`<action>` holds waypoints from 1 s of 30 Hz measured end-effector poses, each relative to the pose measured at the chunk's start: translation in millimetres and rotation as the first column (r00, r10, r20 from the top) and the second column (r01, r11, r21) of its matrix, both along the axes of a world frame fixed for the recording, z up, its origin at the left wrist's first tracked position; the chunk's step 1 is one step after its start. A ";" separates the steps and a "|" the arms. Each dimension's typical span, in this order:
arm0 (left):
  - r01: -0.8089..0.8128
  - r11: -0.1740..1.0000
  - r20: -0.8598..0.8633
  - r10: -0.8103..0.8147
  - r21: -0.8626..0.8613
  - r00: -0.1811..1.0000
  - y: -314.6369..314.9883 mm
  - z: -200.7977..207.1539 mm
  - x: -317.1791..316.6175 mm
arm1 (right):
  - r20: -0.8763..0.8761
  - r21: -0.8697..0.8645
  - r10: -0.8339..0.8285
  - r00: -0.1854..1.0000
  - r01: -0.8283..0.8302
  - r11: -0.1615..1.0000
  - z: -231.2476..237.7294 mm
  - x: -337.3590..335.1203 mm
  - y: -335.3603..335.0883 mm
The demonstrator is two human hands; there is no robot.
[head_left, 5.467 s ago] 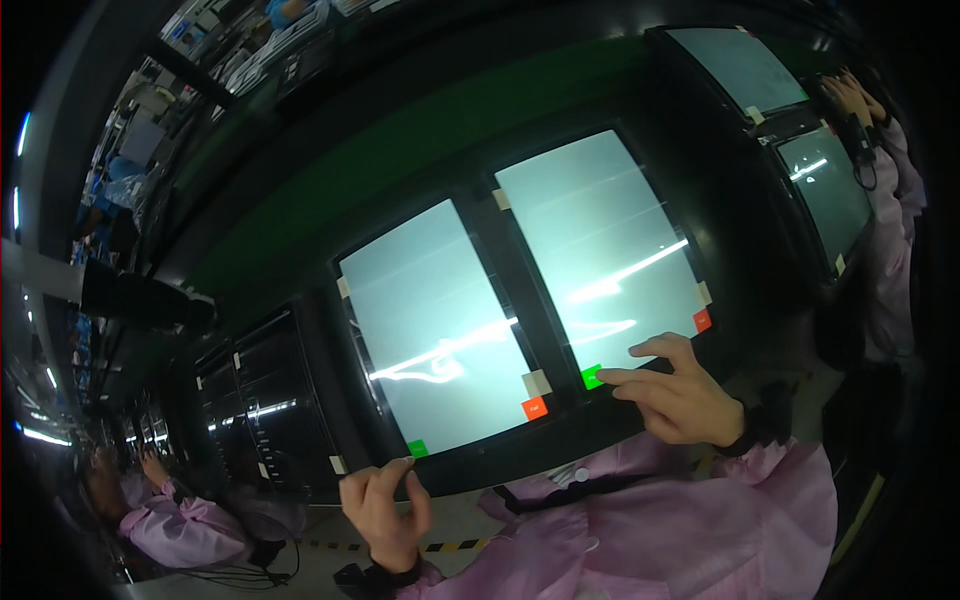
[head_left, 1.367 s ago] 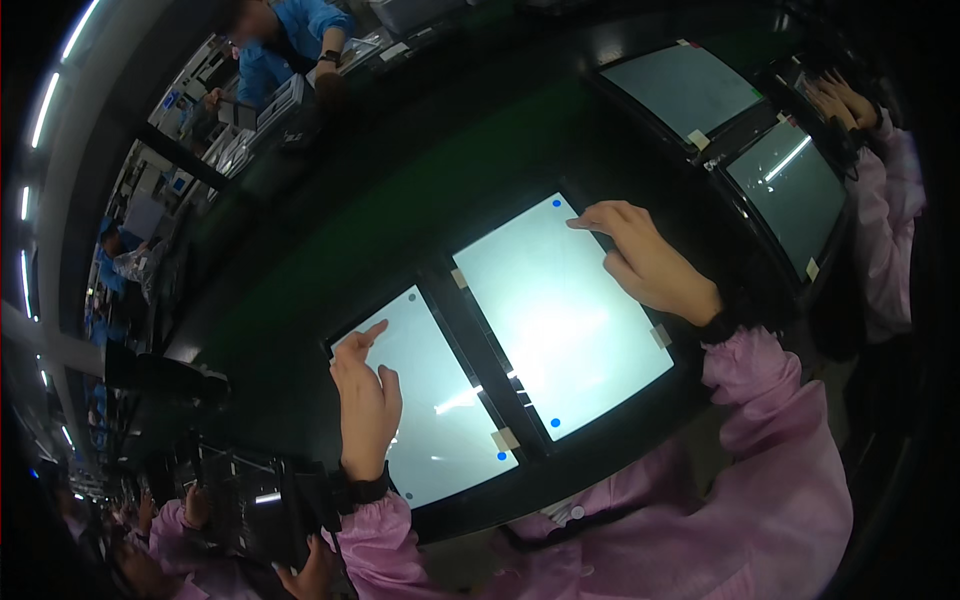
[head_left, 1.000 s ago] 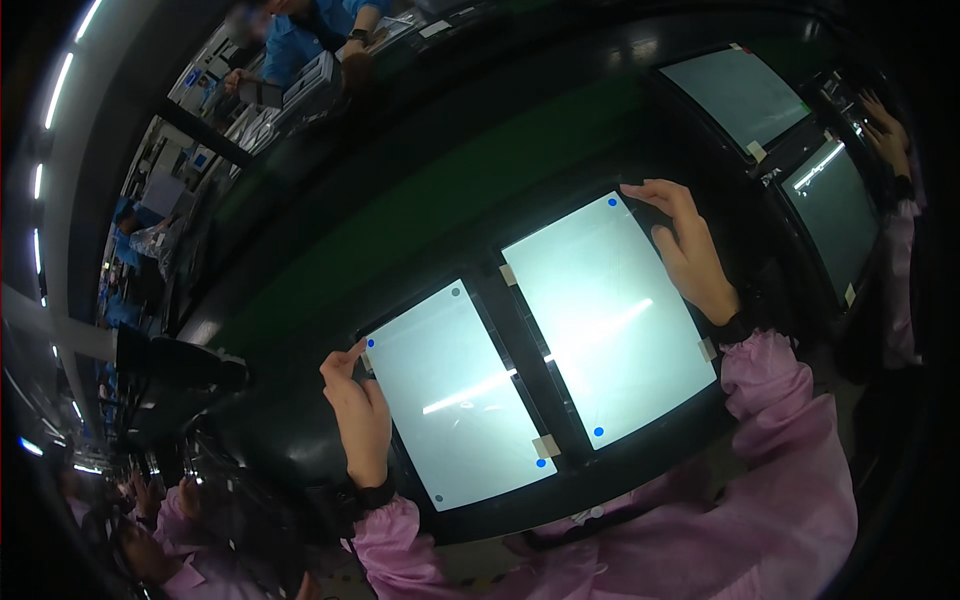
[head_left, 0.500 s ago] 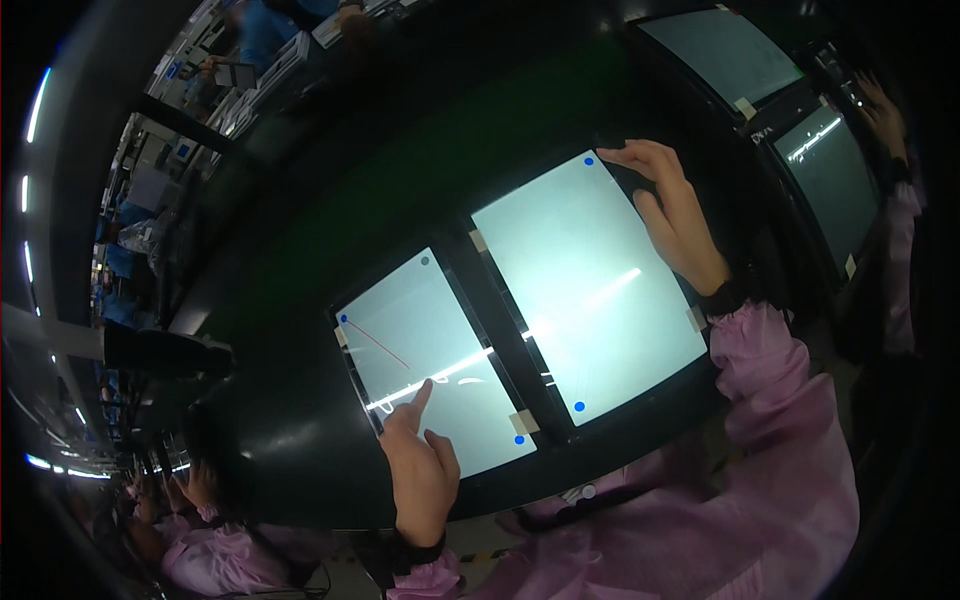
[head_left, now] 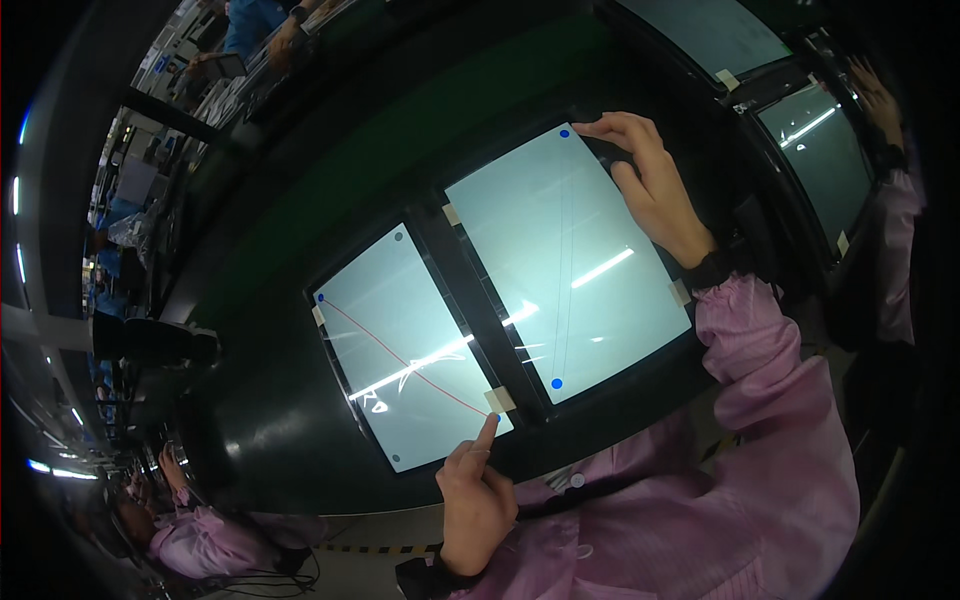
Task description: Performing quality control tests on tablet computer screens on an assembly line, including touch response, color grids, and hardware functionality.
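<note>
Two lit touch panels in black frames lie side by side before me. Across the left panel (head_left: 375, 320) runs a red line (head_left: 363, 332) from a blue dot (head_left: 321, 298) at its upper left to its lower right corner. My left hand (head_left: 477, 510) holds nothing; its stretched index fingertip touches the panel there, partly covering another blue dot. Grey dots mark the other two corners. The right panel (head_left: 560, 260) has blue dots at upper right and lower left, joined by faint thin lines. My right hand (head_left: 655, 185), empty with fingers apart, has its index fingertip at the upper right corner.
Tape tabs (head_left: 499, 399) stick to the panel edges. The panels lie on a dark table (head_left: 270, 400). At the right, a co-worker's hand (head_left: 878, 100) is beside two more panels (head_left: 820, 160). Another person in pink (head_left: 215, 540) sits at the lower left; others are farther back.
My left index finger has moved from mid-panel to the lower right corner, and the red line has lengthened with it. My right hand stays at its corner. The view has shifted slightly.
</note>
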State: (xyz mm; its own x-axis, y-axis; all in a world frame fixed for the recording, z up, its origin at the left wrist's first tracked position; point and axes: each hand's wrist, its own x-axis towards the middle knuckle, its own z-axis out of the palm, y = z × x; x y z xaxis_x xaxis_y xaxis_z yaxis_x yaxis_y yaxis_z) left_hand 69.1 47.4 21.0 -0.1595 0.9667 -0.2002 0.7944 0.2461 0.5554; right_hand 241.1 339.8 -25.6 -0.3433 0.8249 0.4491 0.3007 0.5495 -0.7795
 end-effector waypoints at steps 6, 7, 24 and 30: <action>0.126 0.968 -0.214 -0.078 0.219 0.974 6.6 9.1 -17.6 | -0.029 0.038 -0.035 0.999 0.037 0.999 7.3 2.6 2.6; 0.085 0.957 -0.147 -0.045 0.279 0.988 14.0 7.4 -31.7 | 0.005 0.040 -0.016 1.000 0.016 0.999 6.0 6.0 3.2; 0.327 0.853 -0.296 -0.216 0.407 0.931 169.4 -9.0 -138.6 | 0.411 0.056 -0.030 0.911 0.007 0.998 22.7 -6.1 9.5; 0.254 0.927 -0.269 -0.179 0.277 0.946 162.8 -12.6 -135.0 | 0.490 0.088 -0.018 0.872 -0.029 0.996 25.5 -7.4 5.8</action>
